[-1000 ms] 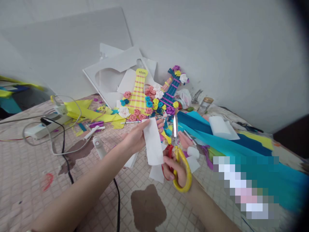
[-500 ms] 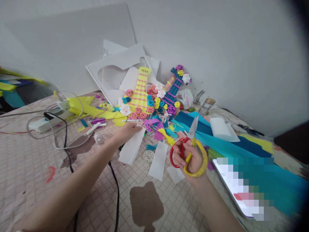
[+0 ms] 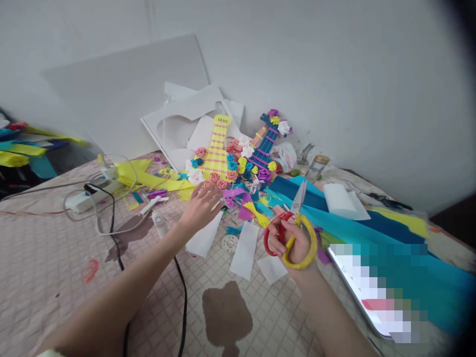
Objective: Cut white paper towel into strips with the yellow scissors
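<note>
My left hand [image 3: 203, 207] is open, fingers stretched out and palm down, above the far end of a white paper strip [image 3: 205, 237]. Between my right hand's [image 3: 295, 244] fingers are scissors [image 3: 297, 203] with one red and one yellow handle, blades pointing up and slightly parted. A second white strip [image 3: 244, 252] and a smaller white piece [image 3: 272, 269] lie between the hands, beside a white plastic spool [image 3: 230, 243]. Beyond my left hand stands a yellow paper guitar [image 3: 217, 148] trimmed with paper roses; a dark blue one [image 3: 265, 148] leans to its right.
A power strip [image 3: 91, 197] with cables lies at left, near a white-handled tool [image 3: 159, 224] on a black cord. Teal crepe paper [image 3: 357, 233], a white roll [image 3: 339, 199] and a phone [image 3: 366, 292] lie at right. A glass jar [image 3: 318, 167] stands behind.
My left hand has come up off the white strip, and its fingers have spread. My right hand keeps the scissors in nearly the same place. The view has tilted up slightly.
</note>
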{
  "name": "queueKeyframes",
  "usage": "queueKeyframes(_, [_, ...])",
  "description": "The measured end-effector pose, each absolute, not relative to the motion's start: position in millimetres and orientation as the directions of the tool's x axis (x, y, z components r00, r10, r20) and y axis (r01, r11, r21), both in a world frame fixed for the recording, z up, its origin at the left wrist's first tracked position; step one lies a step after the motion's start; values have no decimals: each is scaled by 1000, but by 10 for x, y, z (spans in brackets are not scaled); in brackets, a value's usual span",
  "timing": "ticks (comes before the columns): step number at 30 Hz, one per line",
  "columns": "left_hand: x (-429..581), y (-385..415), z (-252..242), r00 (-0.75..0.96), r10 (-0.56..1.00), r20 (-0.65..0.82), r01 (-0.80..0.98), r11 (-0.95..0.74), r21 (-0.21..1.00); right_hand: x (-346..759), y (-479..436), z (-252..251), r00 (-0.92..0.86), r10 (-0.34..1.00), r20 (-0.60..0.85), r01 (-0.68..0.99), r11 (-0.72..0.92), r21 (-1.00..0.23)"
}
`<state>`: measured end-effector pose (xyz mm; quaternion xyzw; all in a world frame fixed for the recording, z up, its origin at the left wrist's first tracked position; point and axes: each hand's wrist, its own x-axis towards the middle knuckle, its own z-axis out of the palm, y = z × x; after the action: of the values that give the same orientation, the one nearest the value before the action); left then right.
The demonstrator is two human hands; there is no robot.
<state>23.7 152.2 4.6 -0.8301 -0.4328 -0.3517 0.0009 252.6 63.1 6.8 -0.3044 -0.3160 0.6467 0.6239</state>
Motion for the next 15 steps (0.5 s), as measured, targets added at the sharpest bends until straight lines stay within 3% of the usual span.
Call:
queueKeyframes(3, [257,1495,100,287,790,542,668,-570,478,2543,647,68,-17,1000,-2,-614,-12,-789])
queueKeyframes(8, [405,1351,178,359,800,481,511,-600,615,2630,681,88,5,1000,-26,-610,-18,-792])
queueKeyframes(11, [582,1225,129,411,850,331,577,-523,628,2724,709,102,39,999,-30,-608,0,-794])
queueKeyframes(15, [834,1168,-69,409,875,261,613,-475,631,2825,753,95,97,994,-39,-607,29,-794])
